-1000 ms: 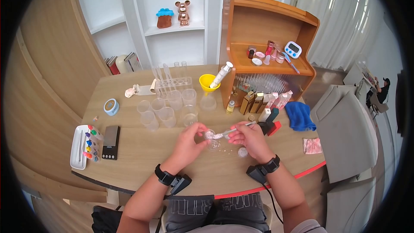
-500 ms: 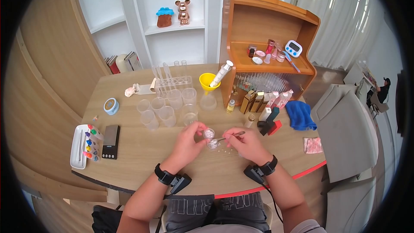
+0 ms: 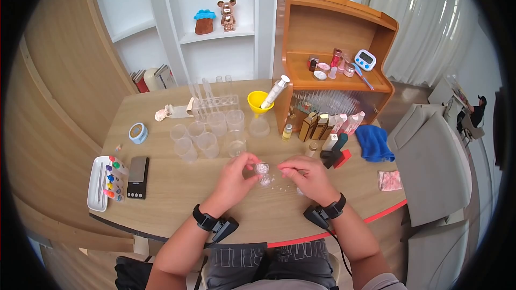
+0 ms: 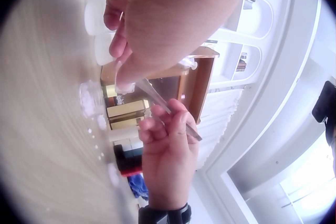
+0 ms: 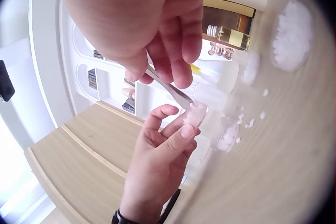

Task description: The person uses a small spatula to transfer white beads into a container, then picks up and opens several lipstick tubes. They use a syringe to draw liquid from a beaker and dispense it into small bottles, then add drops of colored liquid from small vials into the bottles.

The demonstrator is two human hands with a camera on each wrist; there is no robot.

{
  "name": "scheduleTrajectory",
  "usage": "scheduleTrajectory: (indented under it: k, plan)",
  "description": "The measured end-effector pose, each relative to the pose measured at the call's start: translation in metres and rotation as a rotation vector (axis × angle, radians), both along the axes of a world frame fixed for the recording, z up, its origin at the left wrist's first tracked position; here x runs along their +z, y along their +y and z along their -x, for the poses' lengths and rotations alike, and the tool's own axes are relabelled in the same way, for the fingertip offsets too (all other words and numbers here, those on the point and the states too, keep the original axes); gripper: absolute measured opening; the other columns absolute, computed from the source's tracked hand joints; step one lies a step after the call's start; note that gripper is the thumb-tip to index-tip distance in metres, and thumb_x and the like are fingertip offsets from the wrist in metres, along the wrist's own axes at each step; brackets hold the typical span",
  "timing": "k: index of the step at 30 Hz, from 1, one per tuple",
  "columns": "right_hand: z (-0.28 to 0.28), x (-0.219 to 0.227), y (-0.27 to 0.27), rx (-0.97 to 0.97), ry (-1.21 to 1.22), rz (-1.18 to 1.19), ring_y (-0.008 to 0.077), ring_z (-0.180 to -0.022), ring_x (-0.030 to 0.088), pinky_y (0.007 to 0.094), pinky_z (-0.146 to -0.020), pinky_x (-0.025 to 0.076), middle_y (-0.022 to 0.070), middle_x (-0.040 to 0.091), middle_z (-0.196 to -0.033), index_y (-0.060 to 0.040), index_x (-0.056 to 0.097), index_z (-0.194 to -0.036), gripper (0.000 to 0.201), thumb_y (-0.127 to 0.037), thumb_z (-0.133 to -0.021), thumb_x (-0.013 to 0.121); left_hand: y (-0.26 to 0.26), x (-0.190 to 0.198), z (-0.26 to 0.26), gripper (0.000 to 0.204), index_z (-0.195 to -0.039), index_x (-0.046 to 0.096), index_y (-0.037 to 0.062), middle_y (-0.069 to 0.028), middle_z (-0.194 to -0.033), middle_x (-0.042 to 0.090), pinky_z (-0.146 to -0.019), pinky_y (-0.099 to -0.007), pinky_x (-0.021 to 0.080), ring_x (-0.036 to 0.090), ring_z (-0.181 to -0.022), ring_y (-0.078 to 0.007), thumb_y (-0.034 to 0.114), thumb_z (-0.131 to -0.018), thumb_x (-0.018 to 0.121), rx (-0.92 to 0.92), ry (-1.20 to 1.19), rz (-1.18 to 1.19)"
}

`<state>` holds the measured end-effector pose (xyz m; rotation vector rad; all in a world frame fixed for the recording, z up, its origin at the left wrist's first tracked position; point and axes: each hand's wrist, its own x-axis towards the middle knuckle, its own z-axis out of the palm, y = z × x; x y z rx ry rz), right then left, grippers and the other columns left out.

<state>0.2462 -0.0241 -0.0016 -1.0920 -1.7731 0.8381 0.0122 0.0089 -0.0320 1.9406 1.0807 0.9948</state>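
Note:
My left hand (image 3: 235, 178) pinches a small clear container of white granules (image 5: 196, 115) above the table. My right hand (image 3: 309, 177) holds a metal spatula (image 5: 170, 89) between thumb and fingers, its flat tip at the container's mouth in the right wrist view. Below stands a second small clear dish of white granules (image 5: 227, 136), with loose granules scattered beside it. A larger heap of granules in a clear dish (image 5: 293, 35) lies under my right hand, mostly hidden in the head view.
Clear plastic cups (image 3: 207, 145), a test tube rack (image 3: 216, 104) and a yellow funnel (image 3: 258, 101) stand farther back. A black scale (image 3: 138, 177) and white tray (image 3: 98, 183) are at left. Small boxes (image 3: 321, 127), a blue cloth (image 3: 374, 144) and a wooden cabinet (image 3: 284, 64) are at right.
My right hand first moved the spatula down from the held container to the lower dish, then back up to the held container. My left hand has barely moved.

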Motion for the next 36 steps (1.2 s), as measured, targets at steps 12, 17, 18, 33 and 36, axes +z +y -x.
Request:
scheduleTrajectory:
  k: [12,17,18,33,36]
  plan:
    - [0.003,0.003,-0.001,0.008,-0.122,-0.165,0.0204,-0.083,0.070,0.0294,-0.073,0.055,0.0118,0.074,-0.096,-0.0009,0.075,-0.106,0.015,-0.006,-0.092,0.071,0.001,-0.005,-0.001,0.037,-0.110,0.058,0.0078,-0.0014,-0.105,0.068,-0.080,-0.0287,0.048,0.059,-0.095,-0.0125,0.002,-0.081,0.080,0.010,-0.023,-0.004]
    - [0.004,-0.014,0.003,-0.025,0.277,0.261,0.0164,-0.084,0.070,0.0281,-0.074,0.055,0.0097,0.074,-0.098,0.0031,0.071,-0.111,0.020,-0.011,-0.100,0.062,-0.002,0.000,-0.003,0.037,-0.109,0.059,0.0077,-0.0008,-0.106,0.068,-0.080,-0.0284,0.047,0.059,-0.095,-0.0124,0.001,-0.080,0.081,-0.006,-0.026,0.008]
    - [0.003,-0.014,0.005,-0.024,0.301,0.306,0.0151,-0.084,0.070,0.0273,-0.072,0.054,0.0093,0.074,-0.098,0.0034,0.070,-0.112,0.021,-0.013,-0.102,0.061,-0.002,0.001,-0.003,0.037,-0.109,0.059,0.0077,-0.0006,-0.106,0.068,-0.080,-0.0282,0.047,0.059,-0.095,-0.0124,0.001,-0.080,0.081,-0.013,-0.032,0.013]
    - [0.002,-0.017,0.015,-0.076,0.606,0.696,0.0222,-0.082,0.074,0.0278,-0.072,0.058,0.0160,0.072,-0.094,0.0060,0.065,-0.109,0.026,-0.018,-0.102,0.058,0.000,-0.002,-0.002,0.038,-0.108,0.057,0.0059,-0.0038,-0.109,0.071,-0.088,-0.0296,0.050,0.059,-0.095,-0.0141,-0.002,-0.079,0.080,-0.028,-0.018,0.038]
    - [-0.002,-0.016,0.016,-0.085,0.614,0.662,0.0226,-0.081,0.074,0.0279,-0.072,0.058,0.0161,0.072,-0.094,0.0058,0.064,-0.110,0.025,-0.017,-0.102,0.057,0.001,-0.003,-0.002,0.038,-0.108,0.056,0.0058,-0.0040,-0.109,0.072,-0.088,-0.0301,0.050,0.059,-0.095,-0.0144,-0.001,-0.080,0.080,-0.024,-0.014,0.028]
